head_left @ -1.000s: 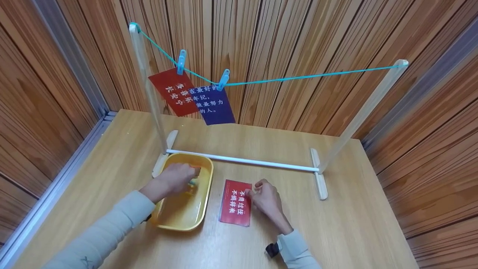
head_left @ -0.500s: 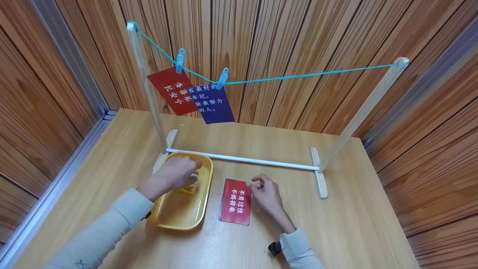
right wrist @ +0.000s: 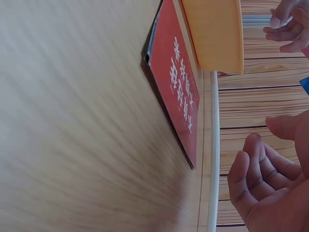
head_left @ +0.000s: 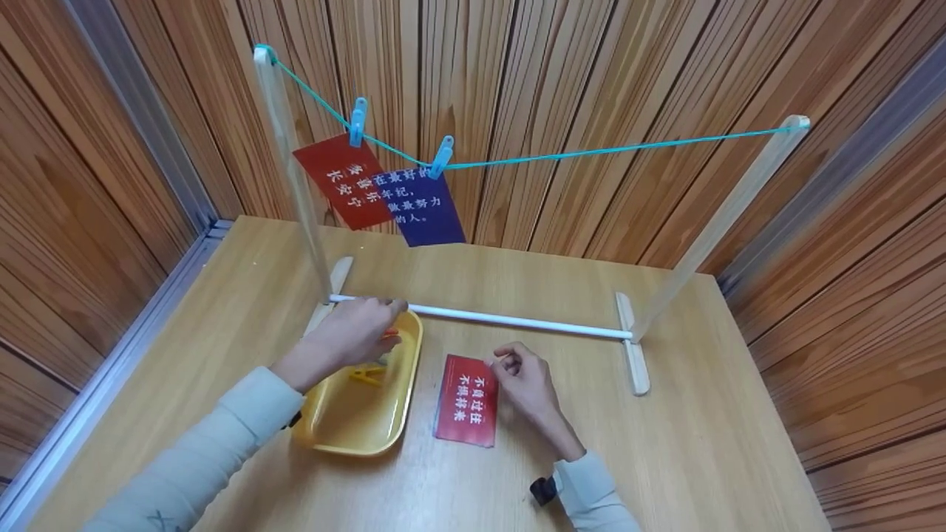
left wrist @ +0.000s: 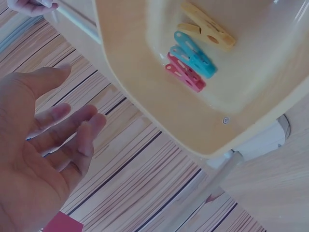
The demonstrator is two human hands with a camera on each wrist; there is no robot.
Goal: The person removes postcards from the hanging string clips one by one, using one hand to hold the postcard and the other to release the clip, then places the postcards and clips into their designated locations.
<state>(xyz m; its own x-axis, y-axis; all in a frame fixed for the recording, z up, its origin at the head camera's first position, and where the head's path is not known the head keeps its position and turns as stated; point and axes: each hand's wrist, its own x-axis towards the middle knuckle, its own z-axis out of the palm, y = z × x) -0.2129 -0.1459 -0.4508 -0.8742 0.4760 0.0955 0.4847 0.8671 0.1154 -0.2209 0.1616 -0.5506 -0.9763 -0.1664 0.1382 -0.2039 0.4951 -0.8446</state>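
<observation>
Above the far end of a yellow tray (head_left: 409,384), my left hand (head_left: 341,336) hovers with loosely bent fingers and nothing in its grasp. Inside the tray lie a yellow clothespin (left wrist: 212,29), a blue clothespin (left wrist: 195,55) and a red clothespin (left wrist: 187,75), close together in the left wrist view. Just right of a stack of cards (head_left: 464,399), topped by a red one with white characters, is my right hand (head_left: 526,380). Its fingers are relaxed and hold nothing, as the right wrist view shows.
A teal cord (head_left: 591,154) sags between two wooden posts (head_left: 713,233), joined low down by a white rod (head_left: 510,320). A red card (head_left: 336,181) and a dark blue card (head_left: 423,214) hang from it by blue clothespins (head_left: 442,157). Wood-patterned walls enclose the table.
My left hand has lifted out of the tray, away from the clothespins, uncovering the yellow one. My right hand has drawn slightly back from the edge of the card stack.
</observation>
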